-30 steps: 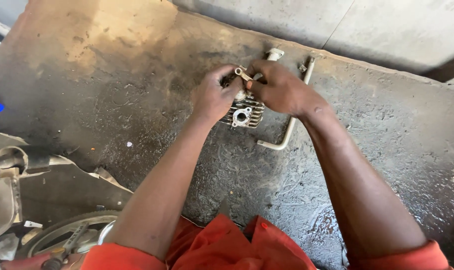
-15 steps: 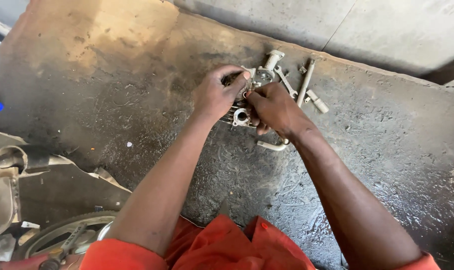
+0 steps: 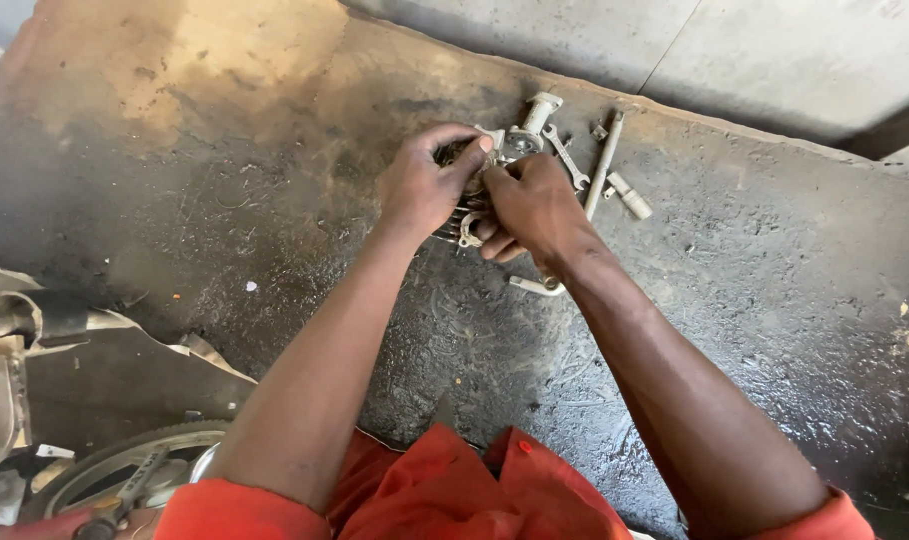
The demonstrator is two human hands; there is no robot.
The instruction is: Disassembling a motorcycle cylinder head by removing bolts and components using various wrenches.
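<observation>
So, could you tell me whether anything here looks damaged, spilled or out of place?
Nothing looks broken. The floor is stained dark and greasy around the work. Both hands, left and right, hold a finned metal part, with a spanner, rod and small pieces loose beside it.

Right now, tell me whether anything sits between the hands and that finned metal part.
Nothing visible does. The left hand and right hand both grip the finned metal part directly. The spanner and metal rod lie beside it on the oily floor.
</observation>
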